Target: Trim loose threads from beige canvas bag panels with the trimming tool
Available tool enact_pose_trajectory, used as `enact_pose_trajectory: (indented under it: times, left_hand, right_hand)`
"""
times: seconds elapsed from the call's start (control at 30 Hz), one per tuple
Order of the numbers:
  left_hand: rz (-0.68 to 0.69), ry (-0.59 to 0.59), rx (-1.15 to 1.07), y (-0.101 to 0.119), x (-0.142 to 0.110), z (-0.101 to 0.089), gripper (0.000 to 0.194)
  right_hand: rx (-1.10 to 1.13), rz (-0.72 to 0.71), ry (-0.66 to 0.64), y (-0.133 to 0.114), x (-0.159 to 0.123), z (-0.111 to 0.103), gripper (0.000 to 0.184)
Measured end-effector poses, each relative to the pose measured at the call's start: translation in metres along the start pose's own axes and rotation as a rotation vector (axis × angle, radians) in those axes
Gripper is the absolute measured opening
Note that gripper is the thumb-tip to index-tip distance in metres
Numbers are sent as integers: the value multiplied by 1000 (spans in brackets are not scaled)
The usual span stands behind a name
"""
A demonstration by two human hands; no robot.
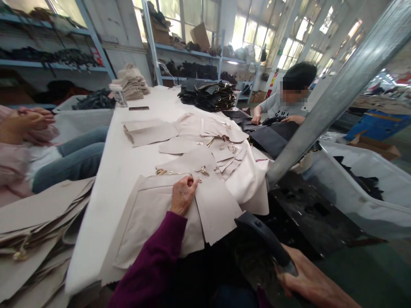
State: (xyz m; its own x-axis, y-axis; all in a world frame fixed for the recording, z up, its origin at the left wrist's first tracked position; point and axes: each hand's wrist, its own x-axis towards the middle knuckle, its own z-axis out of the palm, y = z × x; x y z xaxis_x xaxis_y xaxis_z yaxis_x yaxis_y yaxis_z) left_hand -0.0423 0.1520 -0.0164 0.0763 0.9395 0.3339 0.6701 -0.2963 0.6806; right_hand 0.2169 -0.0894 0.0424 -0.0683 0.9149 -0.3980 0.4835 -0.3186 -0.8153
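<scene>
Black stack at surface's far end. Slanting metal pole, right. Blue shelving behind. White bin, right.

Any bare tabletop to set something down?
Yes. White tabletop shows bare along its left edge, beside the stitched beige panel, and farther back between the dark flat bar and the stack of black pieces. Crowded: around the left hand, with beige pieces and gold-coloured clasps.

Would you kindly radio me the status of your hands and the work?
Left hand on beige panel. Right hand gripping black handle. Metal clasp lying just beyond left fingertips.
</scene>
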Motion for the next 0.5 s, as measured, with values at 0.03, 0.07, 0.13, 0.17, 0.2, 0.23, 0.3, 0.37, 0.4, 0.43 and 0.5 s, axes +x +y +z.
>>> enact_pose_trajectory:
  times: [0.03,0.07,0.13,0.17,0.2,0.23,0.3,0.37,0.4,0.43,0.5]
  left_hand:
    - [8,8,36,0,-1,2,26]
    - [18,11,76,-1,-2,3,25]
    - [36,4,165,-1,-3,6,23]
    - [41,-1,213,-1,-4,8,22]
    - [44,-8,259,-1,-4,9,21]
    - [46,-12,300,-1,-5,10,19]
    - [47,-19,359,-2,-5,12,17]
    - [56,-31,393,-3,-5,13,16]
    - [59,-40,409,-3,-6,12,15]
    - [59,-51,428,-2,-6,10,14]
    - [51,-67,465,4,-7,7,12]
  right_hand:
    - [6,-18,-9,-1,5,4,10]
    - [5,-39,-11,-2,10,6,10]
    - [-18,-77,-2,-4,23,8,9]
    - [-38,-84,9,-6,28,8,8]
    - [-57,-82,17,-7,34,7,8]
    - [-73,-73,30,-8,38,5,8]
    - [-101,-74,60,-9,42,0,8]
    - [-121,-86,82,-8,40,-8,8]
    - [-131,-95,100,-7,38,-14,9]
    - [-141,-98,123,-5,34,-20,11]
    - [-151,-84,163,1,26,-33,16]
